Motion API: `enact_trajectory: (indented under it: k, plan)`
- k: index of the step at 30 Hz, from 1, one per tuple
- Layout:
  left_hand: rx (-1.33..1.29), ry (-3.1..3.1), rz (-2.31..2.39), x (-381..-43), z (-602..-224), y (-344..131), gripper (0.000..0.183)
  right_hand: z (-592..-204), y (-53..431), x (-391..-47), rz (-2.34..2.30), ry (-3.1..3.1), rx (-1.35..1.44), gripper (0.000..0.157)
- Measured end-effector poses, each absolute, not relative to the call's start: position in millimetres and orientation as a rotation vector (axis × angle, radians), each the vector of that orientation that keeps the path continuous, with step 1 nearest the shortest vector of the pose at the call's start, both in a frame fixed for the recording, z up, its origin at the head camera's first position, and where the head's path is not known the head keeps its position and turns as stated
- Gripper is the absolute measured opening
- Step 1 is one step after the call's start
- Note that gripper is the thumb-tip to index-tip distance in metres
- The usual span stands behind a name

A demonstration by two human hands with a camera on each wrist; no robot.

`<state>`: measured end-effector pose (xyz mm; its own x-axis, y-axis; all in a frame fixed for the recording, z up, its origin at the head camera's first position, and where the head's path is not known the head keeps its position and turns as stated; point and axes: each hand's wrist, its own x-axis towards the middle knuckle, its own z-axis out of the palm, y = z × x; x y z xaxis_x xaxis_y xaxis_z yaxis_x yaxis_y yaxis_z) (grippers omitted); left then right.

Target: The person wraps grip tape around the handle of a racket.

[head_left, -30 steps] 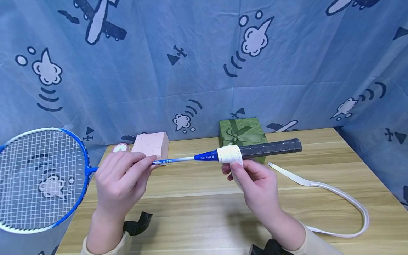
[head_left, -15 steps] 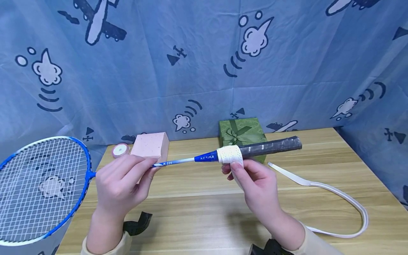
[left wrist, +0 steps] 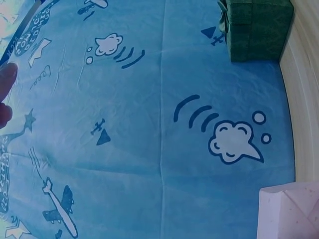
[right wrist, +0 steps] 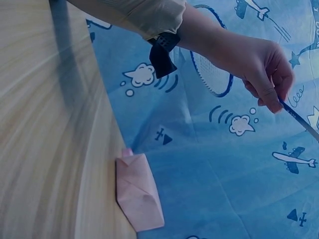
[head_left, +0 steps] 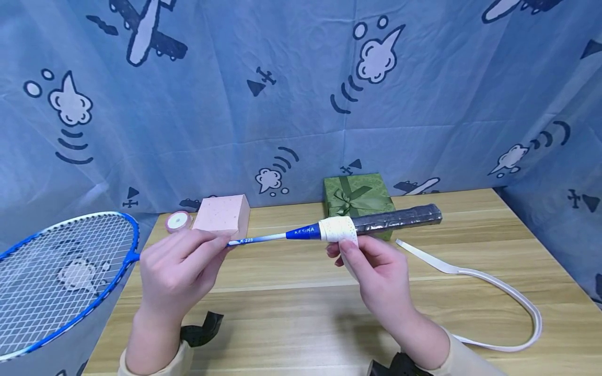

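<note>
A blue and white badminton racket (head_left: 303, 231) is held level above the table, its strung head (head_left: 70, 282) at the far left. My left hand (head_left: 176, 269) pinches the thin shaft between thumb and fingers. White perforated grip tape (head_left: 337, 228) wraps the start of the black handle (head_left: 400, 218), next to the blue cone. My right hand (head_left: 378, 269) pinches the tape just under the handle. A white length of the tape (head_left: 508, 287) curves over the table on the right. In the right wrist view my left hand (right wrist: 261, 69) shows on the shaft; my right hand is outside that view.
Behind the racket, a pink box (head_left: 223, 214) and a green gift box (head_left: 359, 194) with a ribbon stand near the table's back edge. A small round pink and white roll (head_left: 178, 222) lies beside the pink box. A blue patterned curtain (head_left: 301, 104) hangs behind.
The racket has rolled about its shaft, so its head looks narrower and tilts more. My left fingers have turned slightly with it. My right hand stays almost still on the tape.
</note>
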<state>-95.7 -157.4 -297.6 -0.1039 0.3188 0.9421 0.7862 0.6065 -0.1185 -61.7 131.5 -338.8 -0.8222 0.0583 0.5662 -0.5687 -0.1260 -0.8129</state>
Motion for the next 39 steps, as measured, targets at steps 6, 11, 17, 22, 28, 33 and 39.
enact_trajectory:
  k: [6, 11, 17, 22, 28, 33, 39]
  plan:
    - [-0.892, -1.677, -0.485, -96.0, -297.5, -155.6, 0.028, -338.2, 132.0, -60.9, 1.996, -1.743, 0.576, 0.017]
    - [-0.848, -1.614, -0.505, -98.6, -296.7, -151.9, 0.031, -338.0, 132.1, -60.7, 1.994, -1.748, 0.575, 0.018]
    - [-0.839, -1.577, -0.522, -100.7, -295.1, -148.0, 0.033, -338.3, 132.1, -60.7, 2.019, -1.729, 0.565, 0.017]
    - [-0.832, -1.587, -0.513, -99.9, -295.6, -148.5, 0.034, -339.5, 132.1, -60.7, 2.038, -1.713, 0.579, 0.014]
    - [-0.848, -1.608, -0.506, -98.9, -296.9, -150.5, 0.034, -340.4, 132.4, -60.7, 2.053, -1.714, 0.586, 0.013]
    - [-0.880, -1.624, -0.504, -97.7, -296.8, -151.5, 0.033, -340.1, 132.2, -61.3, 2.055, -1.719, 0.562, 0.014]
    - [-0.921, -1.656, -0.506, -96.2, -296.3, -153.1, 0.031, -339.9, 132.2, -61.4, 2.053, -1.725, 0.522, 0.015]
